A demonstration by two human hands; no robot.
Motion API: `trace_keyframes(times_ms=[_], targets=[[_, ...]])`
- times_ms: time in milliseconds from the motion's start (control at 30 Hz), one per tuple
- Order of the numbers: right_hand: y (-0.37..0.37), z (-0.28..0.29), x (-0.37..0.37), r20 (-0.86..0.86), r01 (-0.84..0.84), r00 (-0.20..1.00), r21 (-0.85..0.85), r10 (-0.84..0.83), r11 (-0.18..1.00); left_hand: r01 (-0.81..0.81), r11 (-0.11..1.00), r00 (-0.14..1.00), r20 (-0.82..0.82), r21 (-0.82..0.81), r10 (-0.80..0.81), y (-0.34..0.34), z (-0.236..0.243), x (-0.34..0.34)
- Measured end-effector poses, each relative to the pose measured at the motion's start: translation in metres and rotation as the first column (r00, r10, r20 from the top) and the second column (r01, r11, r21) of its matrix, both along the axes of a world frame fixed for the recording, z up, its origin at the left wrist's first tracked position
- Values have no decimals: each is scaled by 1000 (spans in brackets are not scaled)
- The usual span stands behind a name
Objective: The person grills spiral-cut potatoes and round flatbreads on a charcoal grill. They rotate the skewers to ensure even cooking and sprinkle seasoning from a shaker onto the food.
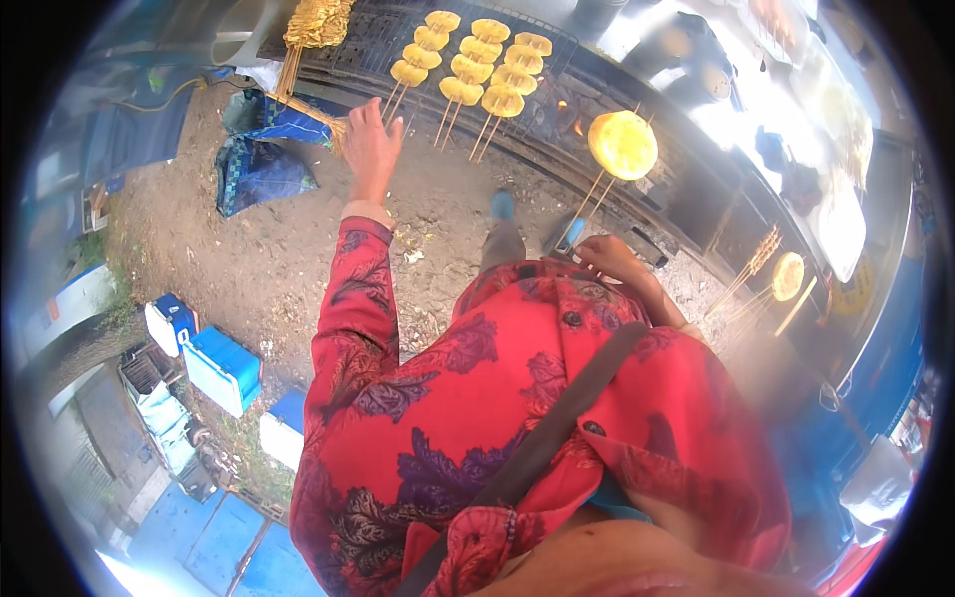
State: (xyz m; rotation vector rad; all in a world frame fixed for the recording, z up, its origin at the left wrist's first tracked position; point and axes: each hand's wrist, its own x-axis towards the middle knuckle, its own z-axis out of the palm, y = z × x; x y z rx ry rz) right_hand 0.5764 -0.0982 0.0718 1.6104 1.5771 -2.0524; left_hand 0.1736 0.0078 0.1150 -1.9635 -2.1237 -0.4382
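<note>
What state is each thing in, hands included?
Left hand: extended, grip unclear
Right hand: partly curled, grip unclear
Grill: lit, small flame showing
Yellow slices: threaded on sticks, lying over the grill
Large round yellow piece: skewered on two sticks
Blue sheeting: rumpled on the ground
Patterned red jacket: worn

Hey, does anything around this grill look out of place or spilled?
Yes: a blue sheet or bag lies crumpled on the bare dirt, looking dropped or discarded there. I see no clear spill; the yellow skewered slices on the grill line up in three rows.
</note>
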Motion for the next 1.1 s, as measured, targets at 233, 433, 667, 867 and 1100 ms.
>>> trace_keyframes(times_ms=[233,433,667,867,1100], targets=[[4,2,-5,-2,2,1000,-19,-2,1000,25,984,1000,-1,-178,-26,12,-29,-16],[-2,-4,-8,5,-2,1000,10,2,1000,57,998,977,209,-38,-48,19,-42,-26],[-9,-3,4,11,-29,1000,104,28,994,167,925,527,824,-342,210,11,-29,-18],[56,93,56,84,217,970,132,-229,967,83,993,974,217,-79,-64,-3,14,-8],[178,103,149,-151,480,858,573,-490,664,332,898,312,932,-290,186,-88,-22,123]])
